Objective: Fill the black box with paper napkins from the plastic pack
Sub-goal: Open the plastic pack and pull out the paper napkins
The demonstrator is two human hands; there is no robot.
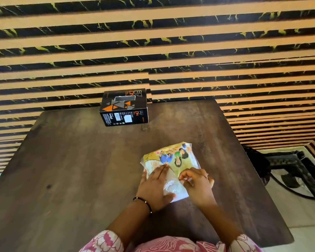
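Dark wood table [80, 160] against a striped wall, napkin pack still sealed.

Plastic pack [171, 160] sits near the table's 5 o'clock edge: looks soft, light, slippery film, so I'd pinch the loose wrap at its near end. Left hand [154, 188] lies flat pinning it, fingers spread; right hand [197, 186] has fingers curled, pinching the wrap. Black box [124, 108] waits well apart at 12 o'clock.

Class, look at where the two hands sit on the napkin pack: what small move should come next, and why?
Probably pull the wrapper open. The left hand lies flat on the plastic pack, the right hand pinches its clear film, no napkins are out yet, and the black box stands apart at the table's far edge.
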